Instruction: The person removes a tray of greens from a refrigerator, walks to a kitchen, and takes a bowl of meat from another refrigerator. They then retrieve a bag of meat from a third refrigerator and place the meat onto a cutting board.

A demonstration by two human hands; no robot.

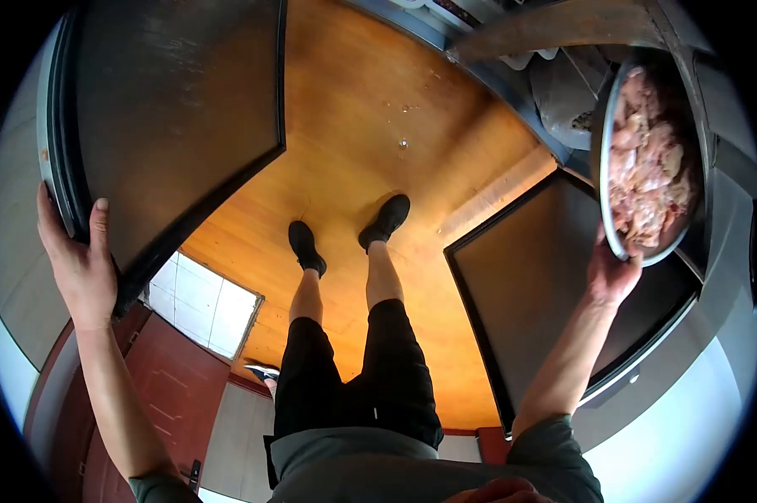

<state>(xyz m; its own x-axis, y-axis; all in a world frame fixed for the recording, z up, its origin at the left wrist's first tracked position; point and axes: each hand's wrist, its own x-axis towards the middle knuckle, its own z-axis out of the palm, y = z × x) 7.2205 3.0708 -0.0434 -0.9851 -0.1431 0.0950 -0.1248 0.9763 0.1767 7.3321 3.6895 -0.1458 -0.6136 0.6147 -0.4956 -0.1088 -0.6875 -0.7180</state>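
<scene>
My left hand (83, 272) grips the edge of a large dark fridge door (177, 92), thumb on one face and fingers round the other. On the right, my right hand (613, 268) holds a metal bowl (605, 180) by its near rim. Pieces of raw pinkish meat (647, 159) fill the bowl, which sits at the opening of a shelved compartment. My right fingers are partly hidden beneath the bowl.
A second dark door (571, 285) stands open below the bowl. Plastic-wrapped items (563, 96) lie on a shelf beside it. Wet spots (403, 144) mark the wooden floor ahead of my feet. Behind me are a red door (164, 369) and another person's shoe (262, 370).
</scene>
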